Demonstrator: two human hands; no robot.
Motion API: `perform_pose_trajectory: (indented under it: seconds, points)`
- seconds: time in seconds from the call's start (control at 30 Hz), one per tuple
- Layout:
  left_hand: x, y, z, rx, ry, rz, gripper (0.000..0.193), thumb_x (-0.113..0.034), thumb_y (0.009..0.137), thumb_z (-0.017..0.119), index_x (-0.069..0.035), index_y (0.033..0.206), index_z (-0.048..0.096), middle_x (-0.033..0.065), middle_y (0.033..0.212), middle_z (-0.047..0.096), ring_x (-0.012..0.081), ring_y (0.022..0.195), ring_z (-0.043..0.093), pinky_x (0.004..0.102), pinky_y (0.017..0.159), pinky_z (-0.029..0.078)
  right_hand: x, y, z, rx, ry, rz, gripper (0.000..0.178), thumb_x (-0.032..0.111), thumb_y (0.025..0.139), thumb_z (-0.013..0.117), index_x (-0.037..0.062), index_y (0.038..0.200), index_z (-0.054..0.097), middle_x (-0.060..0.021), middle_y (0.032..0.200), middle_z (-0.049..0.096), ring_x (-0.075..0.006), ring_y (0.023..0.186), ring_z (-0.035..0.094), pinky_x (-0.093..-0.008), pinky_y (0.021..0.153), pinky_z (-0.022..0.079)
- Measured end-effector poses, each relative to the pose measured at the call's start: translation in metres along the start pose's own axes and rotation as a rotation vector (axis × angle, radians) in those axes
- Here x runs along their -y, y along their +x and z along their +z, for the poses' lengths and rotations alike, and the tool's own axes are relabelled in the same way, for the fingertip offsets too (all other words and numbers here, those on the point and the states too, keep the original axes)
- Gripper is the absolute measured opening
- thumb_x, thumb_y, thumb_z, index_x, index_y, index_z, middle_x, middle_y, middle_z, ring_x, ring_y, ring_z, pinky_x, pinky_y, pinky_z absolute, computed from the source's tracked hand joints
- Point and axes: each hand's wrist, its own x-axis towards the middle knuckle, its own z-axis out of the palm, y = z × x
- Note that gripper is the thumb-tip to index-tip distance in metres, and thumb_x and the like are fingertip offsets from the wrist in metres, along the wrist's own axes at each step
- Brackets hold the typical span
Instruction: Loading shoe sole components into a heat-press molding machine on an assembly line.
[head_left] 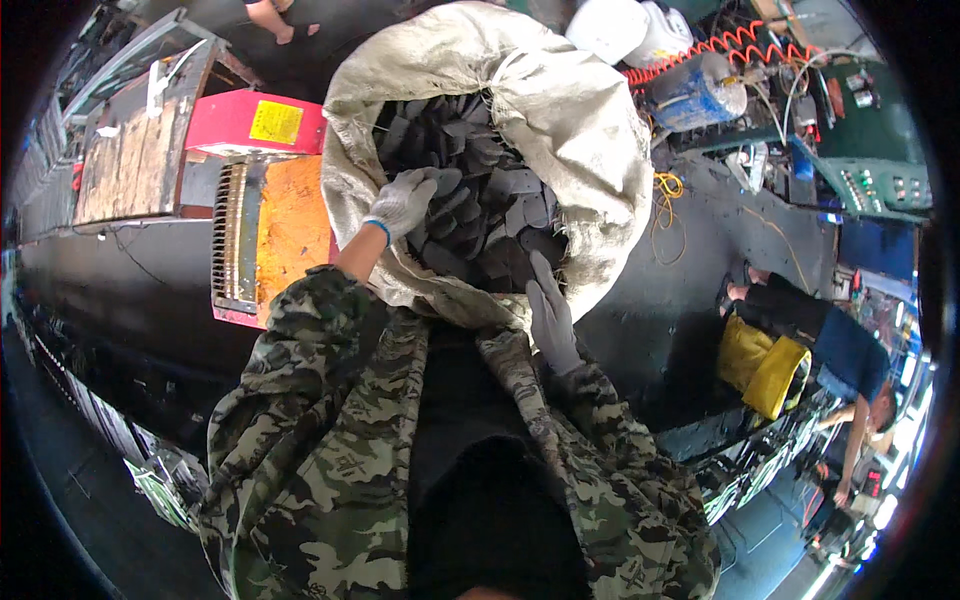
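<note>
A big off-white woven sack [590, 150] stands open in front of me, its rim rolled down. Inside lies a heap of dark grey flat pieces [480, 190] with rounded ends; their exact kind I cannot make out. My left hand [403, 203], in a pale work glove with a blue cuff, reaches over the sack's left side. Its fingers are closed on one dark flat piece [446, 181] above the heap. My right hand [552, 318], gloved in grey, rests at the near right rim with fingers stretched toward the pieces. Nothing shows in its grip.
Left of the sack stands a red and orange machine [290, 230] with a toothed metal strip. A wooden-topped bench [135, 150] is beyond it. A blue tank [695, 95] and red coiled hose [710, 45] lie far right. Another person [830, 335] bends beside yellow containers [765, 365].
</note>
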Motion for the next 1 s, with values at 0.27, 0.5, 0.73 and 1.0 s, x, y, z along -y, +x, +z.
perform_pose_trajectory:
  seconds: [0.27,0.5,0.73,1.0]
  points:
    - [-0.050,-0.143,-0.115,0.252,0.179,-0.087,0.039,-0.039,0.091,0.055,-0.008,0.113,0.066,0.0211,0.106,0.067,0.0363,0.103,0.064,0.0435,0.091,0.049,0.044,0.057,0.035,0.115,0.088,-0.221,0.042,0.008,0.102,0.045,-0.0054,0.141,0.045,-0.0170,0.146,0.047,-0.0247,0.139,0.040,-0.0349,0.115,0.029]
    - [-0.016,-0.289,-0.042,-0.105,-0.214,-0.296,0.047,-0.039,0.084,0.071,-0.008,0.119,0.062,0.0188,0.115,0.067,0.0347,0.096,0.068,0.0423,0.085,0.053,0.038,0.047,0.099,0.579,-0.042,-0.454,0.045,0.008,0.100,0.050,-0.0039,0.142,0.041,-0.0185,0.147,0.045,-0.0303,0.137,0.043,-0.0366,0.115,0.032]
    - [-0.004,-0.371,-0.015,-0.319,-0.541,-0.436,0.048,-0.040,0.101,0.047,-0.006,0.135,0.053,0.0242,0.121,0.063,0.0388,0.118,0.059,0.0425,0.098,0.047,0.100,0.128,0.237,0.670,-0.385,-1.076,0.051,0.012,0.096,0.048,-0.0041,0.143,0.039,-0.0274,0.139,0.047,-0.0450,0.128,0.044,-0.0480,0.109,0.035]
    - [0.013,-0.453,0.046,-0.289,-1.051,-0.284,0.054,-0.033,0.104,0.041,0.001,0.146,0.040,0.0189,0.152,0.039,0.0325,0.142,0.036,0.0363,0.115,0.029,0.117,0.219,0.465,0.700,-0.657,-1.348,0.053,0.022,0.095,0.051,0.0001,0.142,0.043,-0.0218,0.144,0.045,-0.0360,0.136,0.040,-0.0459,0.112,0.033]
